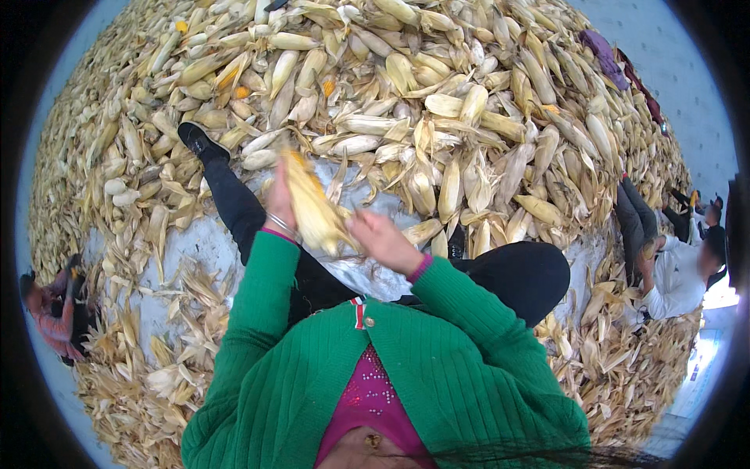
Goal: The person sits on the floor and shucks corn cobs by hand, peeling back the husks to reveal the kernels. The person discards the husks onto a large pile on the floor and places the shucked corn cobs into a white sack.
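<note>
Between my hands is an ear of corn [307, 205], partly husked, with yellow kernels bare along its upper side and pale husk over the rest. My left hand [279, 199], a silver bangle at its wrist, grips the ear from its left side. At the lower right of the ear, my right hand [378, 237] has its fingers closed on loose husk. The far tip of the ear is blurred. Beneath the hands lies a pale ground sheet [363, 272] between my outstretched leg [234, 196] and my bent leg [521, 275].
A large heap of unhusked corn ears [375, 126] curves around in front. Loose husks [187, 299] lie at both sides. Several people sit at the heap, one in a white top [677, 287] at right, one in a reddish top [55, 316] at left. Purple cloth [603, 58] rests at upper right.
</note>
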Available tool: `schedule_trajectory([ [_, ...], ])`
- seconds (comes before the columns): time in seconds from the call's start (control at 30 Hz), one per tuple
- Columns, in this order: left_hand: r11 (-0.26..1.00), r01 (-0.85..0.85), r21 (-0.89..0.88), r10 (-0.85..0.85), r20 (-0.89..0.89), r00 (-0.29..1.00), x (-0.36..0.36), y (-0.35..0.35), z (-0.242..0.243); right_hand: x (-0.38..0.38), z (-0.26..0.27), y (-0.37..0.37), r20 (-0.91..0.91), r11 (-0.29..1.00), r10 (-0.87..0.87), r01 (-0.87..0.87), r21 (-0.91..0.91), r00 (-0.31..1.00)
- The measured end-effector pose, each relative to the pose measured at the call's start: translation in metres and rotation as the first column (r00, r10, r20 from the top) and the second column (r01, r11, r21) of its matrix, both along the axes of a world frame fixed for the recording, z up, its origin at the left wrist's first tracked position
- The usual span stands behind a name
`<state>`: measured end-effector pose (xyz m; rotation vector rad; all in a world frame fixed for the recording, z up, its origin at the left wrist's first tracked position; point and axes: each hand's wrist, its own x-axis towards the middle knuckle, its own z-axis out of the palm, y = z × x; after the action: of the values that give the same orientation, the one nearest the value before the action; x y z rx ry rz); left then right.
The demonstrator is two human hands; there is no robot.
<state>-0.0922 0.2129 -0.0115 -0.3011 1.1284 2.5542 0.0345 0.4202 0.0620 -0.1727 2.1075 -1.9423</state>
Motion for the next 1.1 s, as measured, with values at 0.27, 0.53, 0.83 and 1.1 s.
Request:
schedule_trajectory([
  [0.27, 0.933, -0.351, -0.079, 0.337, -0.153, 0.929, -0.03, -0.068, -0.019, 0.018, -0.029, 0.034, -0.176, 0.879, 0.133, -0.034, 0.476, 0.975],
  [0.53, 0.994, -0.044, -0.103, 0.035, -0.083, 0.996, 0.046, 0.05, -0.002, -0.035, -0.018, 0.0, -0.218, 0.949, -0.154, 0.205, 0.238, 0.964],
  [0.83, 0.994, -0.093, 0.057, 0.089, 0.057, 0.994, 0.056, 0.061, -0.032, -0.029, -0.034, 0.015, -0.182, 0.97, -0.181, 0.206, 0.129, 0.966],
  [1.1, 0.931, -0.248, 0.268, 0.178, 0.261, 0.949, 0.059, 0.066, -0.006, -0.044, -0.087, 0.022, 0.213, 0.817, -0.476, 0.518, -0.254, 0.853],
])
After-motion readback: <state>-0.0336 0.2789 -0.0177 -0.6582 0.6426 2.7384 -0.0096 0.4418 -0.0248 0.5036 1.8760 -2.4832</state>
